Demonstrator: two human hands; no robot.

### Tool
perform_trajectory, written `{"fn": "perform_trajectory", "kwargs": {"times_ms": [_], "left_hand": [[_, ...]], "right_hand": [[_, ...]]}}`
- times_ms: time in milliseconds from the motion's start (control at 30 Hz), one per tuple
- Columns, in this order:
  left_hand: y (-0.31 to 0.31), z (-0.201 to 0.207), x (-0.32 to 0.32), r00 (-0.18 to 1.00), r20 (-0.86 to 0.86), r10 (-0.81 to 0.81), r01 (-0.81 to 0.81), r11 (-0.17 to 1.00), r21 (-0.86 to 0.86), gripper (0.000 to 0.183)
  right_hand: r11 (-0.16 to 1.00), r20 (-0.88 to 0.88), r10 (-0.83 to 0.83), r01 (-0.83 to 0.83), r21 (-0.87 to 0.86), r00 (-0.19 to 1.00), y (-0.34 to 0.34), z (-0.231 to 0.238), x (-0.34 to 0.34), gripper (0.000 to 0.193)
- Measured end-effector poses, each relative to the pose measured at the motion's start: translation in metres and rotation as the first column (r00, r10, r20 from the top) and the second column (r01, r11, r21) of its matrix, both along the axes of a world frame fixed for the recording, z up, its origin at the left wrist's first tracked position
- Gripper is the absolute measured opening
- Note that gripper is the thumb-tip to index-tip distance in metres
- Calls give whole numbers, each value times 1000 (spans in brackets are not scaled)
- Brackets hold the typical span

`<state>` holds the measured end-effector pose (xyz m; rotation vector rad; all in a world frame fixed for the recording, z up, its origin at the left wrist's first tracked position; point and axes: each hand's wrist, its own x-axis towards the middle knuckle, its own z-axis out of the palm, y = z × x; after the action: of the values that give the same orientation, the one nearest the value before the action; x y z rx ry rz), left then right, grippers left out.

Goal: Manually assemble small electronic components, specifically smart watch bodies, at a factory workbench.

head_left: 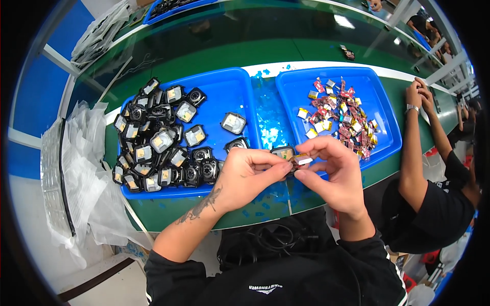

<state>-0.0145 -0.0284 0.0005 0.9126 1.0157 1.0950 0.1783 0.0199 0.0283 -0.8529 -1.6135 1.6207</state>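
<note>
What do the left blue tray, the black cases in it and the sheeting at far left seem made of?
Blue tray: likely moulded plastic, smooth with a slight sheen and rounded corners.
Black cases: plastic or coated metal; their dark finish leaves it open.
Sheeting: probably thin plastic film, whitish, translucent and creased.

Left hand (245, 177) and right hand (337, 172) together holding a black watch case (282, 151) and small silvery part (302, 160); beyond, on the green tabletop (306, 197), left blue tray (219, 94) with black watch cases (162, 140), right blue tray (378, 102) with red-and-silver pieces (345, 120).
</note>
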Motion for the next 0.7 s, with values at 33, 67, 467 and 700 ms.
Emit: {"fn": "perform_trajectory", "kwargs": {"times_ms": [33,67,467,700], "left_hand": [[0,0,0,1000,-1,-1,1,1000,-1,17],[-1,1,-1,998,-68,1,2,999,44,17],[0,-2,4,992,-57,112,-105,988,117,30],[-1,-4,6,993,-27,117,-111,980,168,33]], "right_hand": [[995,51,-51,47,85,997,-2,2,-3,32],[995,50,-51,47,84,997,-2,1,-5,32],[983,123,-157,143,115,980,6,-15,-13,39],[917,87,-297,259,302,951,-1,-18,-20,39]]}}
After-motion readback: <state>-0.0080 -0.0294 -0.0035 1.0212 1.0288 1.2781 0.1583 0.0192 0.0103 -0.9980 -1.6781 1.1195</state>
